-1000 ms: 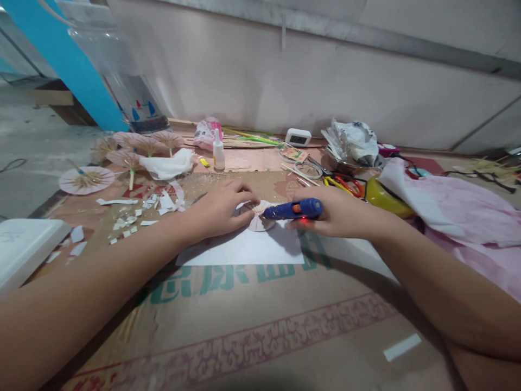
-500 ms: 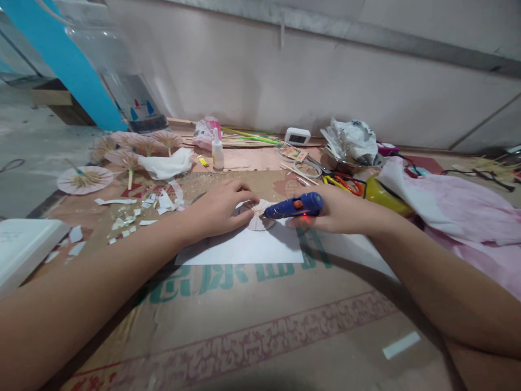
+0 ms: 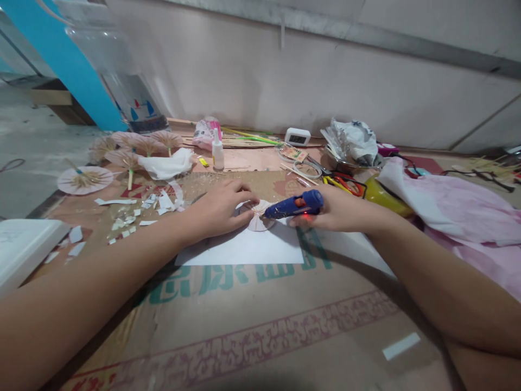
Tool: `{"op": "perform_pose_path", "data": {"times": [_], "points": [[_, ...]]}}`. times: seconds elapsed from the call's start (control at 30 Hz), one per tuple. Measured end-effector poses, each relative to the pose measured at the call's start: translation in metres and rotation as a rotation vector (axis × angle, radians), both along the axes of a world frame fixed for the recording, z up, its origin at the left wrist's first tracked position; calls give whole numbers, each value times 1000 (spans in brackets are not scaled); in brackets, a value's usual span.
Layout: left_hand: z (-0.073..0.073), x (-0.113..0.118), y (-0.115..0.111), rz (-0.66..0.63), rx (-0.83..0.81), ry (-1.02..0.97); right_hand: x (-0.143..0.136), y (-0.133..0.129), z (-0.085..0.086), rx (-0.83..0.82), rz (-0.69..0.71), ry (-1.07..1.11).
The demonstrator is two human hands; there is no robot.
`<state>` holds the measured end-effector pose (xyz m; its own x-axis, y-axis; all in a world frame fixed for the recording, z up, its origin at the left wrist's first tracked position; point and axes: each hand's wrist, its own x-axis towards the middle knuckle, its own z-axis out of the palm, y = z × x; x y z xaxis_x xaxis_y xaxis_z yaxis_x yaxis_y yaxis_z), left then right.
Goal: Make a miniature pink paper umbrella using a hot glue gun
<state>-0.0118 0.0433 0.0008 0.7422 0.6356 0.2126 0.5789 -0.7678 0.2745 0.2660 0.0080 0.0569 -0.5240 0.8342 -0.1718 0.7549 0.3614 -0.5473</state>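
My right hand [image 3: 340, 210] is wrapped round a blue hot glue gun [image 3: 293, 205], which has an orange part on its body and a small red light glowing. Its nozzle points left and meets the middle of a small round paper disc [image 3: 255, 221] with thin ribs spreading from its centre. My left hand [image 3: 226, 209] holds the disc at its left edge, thumb on the near side and curved fingers on the far side. Under the disc lies a white paper sheet [image 3: 244, 251]. My left fingers partly cover the disc's left side.
Small paper umbrellas [image 3: 84, 180] stand at the back left, near paper scraps [image 3: 124, 217]. A glue bottle [image 3: 217, 151], thin sticks [image 3: 248, 140], a white digital display [image 3: 297, 136], scissors [image 3: 350, 183] and a bowl with plastic bags [image 3: 354, 144] line the back. Pink cloth [image 3: 459, 209] lies right.
The rear of the glue gun has risen very slightly, its nozzle staying at the disc's middle. My left hand and the disc look unmoved.
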Motion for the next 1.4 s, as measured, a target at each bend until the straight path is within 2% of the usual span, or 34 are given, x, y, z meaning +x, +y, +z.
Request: {"op": "perform_pose_path", "data": {"times": [0.5, 1.4], "points": [[-1, 1, 0, -2, -1, -12, -2, -2, 6, -41, 3, -21], [-1, 0, 0, -1, -9, -25, -1, -2, 7, -92, 43, -16]]}}
